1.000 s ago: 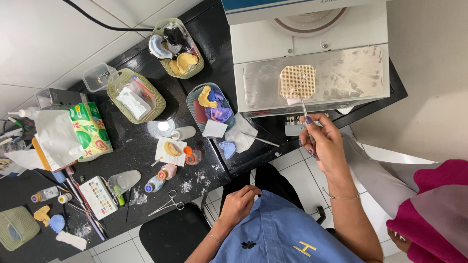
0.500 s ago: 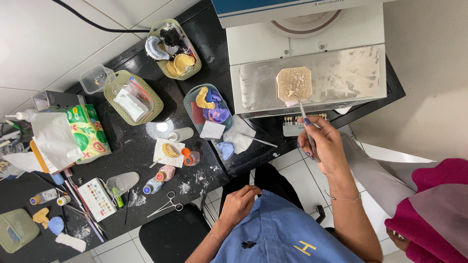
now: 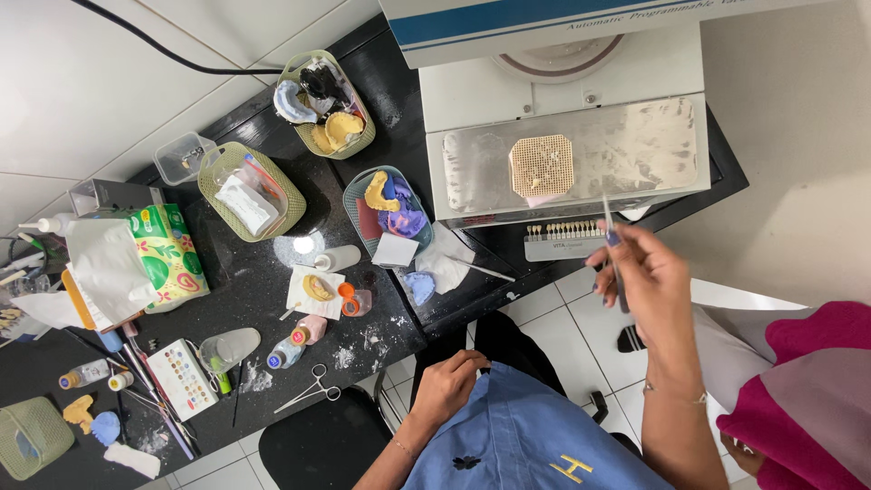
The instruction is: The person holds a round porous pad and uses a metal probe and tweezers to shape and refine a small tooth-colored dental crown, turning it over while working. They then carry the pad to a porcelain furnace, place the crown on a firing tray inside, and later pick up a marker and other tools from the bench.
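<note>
My right hand (image 3: 635,272) is raised in front of the furnace and pinches a thin metal instrument (image 3: 611,238) that points up. The instrument's tip is just below the furnace's metal platform (image 3: 653,150), to the right of a tan honeycomb tray (image 3: 542,165) lying on that platform. A tooth shade guide (image 3: 564,240) lies on the black counter just left of this hand. My left hand (image 3: 445,386) rests with curled fingers on a blue garment (image 3: 526,436) and holds nothing that I can see.
The black counter (image 3: 254,263) carries green baskets of dental casts (image 3: 327,95), (image 3: 388,209), a basket with packets (image 3: 249,191), a green tissue box (image 3: 163,259), small bottles, a colour palette (image 3: 179,377) and forceps (image 3: 313,388). A maroon sleeve (image 3: 807,399) lies at the right.
My right hand has drawn the instrument away from the honeycomb tray, down and to the right. My left hand has stayed on the blue garment.
</note>
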Tool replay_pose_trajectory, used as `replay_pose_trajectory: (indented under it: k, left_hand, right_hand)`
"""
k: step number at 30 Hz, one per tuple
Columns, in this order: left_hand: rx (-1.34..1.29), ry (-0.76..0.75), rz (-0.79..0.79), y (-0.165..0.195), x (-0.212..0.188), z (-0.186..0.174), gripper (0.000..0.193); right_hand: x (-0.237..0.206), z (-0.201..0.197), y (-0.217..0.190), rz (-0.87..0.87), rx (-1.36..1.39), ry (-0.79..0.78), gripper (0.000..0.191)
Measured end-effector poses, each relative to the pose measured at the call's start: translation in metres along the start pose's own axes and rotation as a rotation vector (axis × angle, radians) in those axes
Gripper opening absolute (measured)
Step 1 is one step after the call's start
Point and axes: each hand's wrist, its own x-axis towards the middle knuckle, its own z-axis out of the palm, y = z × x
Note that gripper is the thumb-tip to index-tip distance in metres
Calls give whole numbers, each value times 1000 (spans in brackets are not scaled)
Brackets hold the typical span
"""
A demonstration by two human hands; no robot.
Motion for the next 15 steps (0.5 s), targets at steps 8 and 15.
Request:
replay_pose_trajectory:
  k: [8,15]
  left_hand:
    - [3,52,36,5,1,6,15]
    - [14,45,13,4,-3,9,13]
  right_hand:
    - [43,16,-2,-132,-76,145,21]
    - [51,19,4,-82,0,60,16]
